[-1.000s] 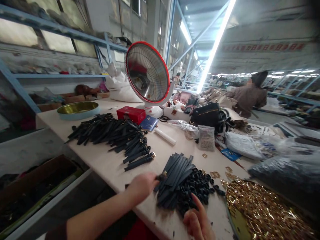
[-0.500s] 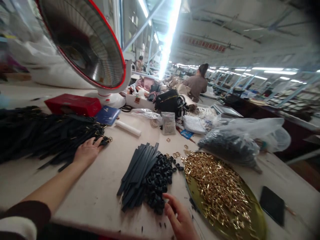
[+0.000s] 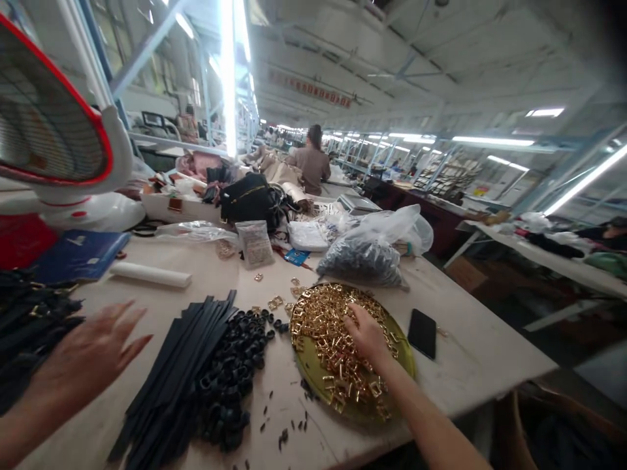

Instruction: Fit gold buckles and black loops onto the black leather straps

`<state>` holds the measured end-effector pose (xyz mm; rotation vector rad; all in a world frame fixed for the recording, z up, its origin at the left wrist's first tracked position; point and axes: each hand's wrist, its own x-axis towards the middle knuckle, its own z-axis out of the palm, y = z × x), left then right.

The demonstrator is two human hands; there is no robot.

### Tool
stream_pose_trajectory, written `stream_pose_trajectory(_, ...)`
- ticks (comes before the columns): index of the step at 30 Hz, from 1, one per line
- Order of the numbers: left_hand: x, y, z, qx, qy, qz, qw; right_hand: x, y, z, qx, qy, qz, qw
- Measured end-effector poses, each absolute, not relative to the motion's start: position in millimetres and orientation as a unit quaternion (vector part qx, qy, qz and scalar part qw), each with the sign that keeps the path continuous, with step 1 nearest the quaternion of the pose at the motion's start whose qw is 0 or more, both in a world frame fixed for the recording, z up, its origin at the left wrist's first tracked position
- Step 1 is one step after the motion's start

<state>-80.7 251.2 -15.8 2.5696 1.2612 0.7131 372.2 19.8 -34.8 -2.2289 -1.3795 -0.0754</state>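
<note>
Buckles (image 3: 337,346) fill a tray (image 3: 306,362) near the front edge of the desk (image 3: 455,320), toward its right corner. My right hand (image 3: 368,334) has its fingertips among them; I cannot tell whether they pinch one. My left hand (image 3: 81,356) is spread near the strips (image 3: 176,365), nothing visible in its grip. Each buckle looks light, stiff and slippery, probably best held by an outer bar.

Buckles (image 3: 336,343): gold, loose, heaped in round tray (image 3: 307,369). Straps (image 3: 176,372): black, flat, stacked roughly parallel. Loops (image 3: 228,378): black, piled alongside straps.
</note>
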Motion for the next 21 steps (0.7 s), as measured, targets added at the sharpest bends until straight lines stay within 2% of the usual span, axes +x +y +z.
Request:
stream_pose_trajectory(3,16.1,214.5,2.9,0.923,0.334,0.189,0.033,407.9,52.1,-33.7,-0.813,-0.531,-0.021,0.239)
stream_pose_trajectory(7,160.2,179.0,-1.1,0.963,0.219,0.13,0.089,437.7,94.5,-37.5,-0.79,-0.579,0.006,0.201)
stream_pose_trajectory(11,266.2,173.2,-22.8,0.958,0.22,0.132,0.127,445.2,116.7,-49.2,-0.766,-0.618,0.039,0.169)
stream_pose_trajectory(15,291.7,168.1,-42.6,0.952,0.234,0.132,0.146,438.8,105.0,-58.4,-0.759,-0.625,0.059,0.171)
stream_pose_trajectory(21,259.1,134.6,-42.0,0.951,0.246,0.117,0.145,410.3,62.4,-52.5,-0.755,-0.624,0.075,0.187)
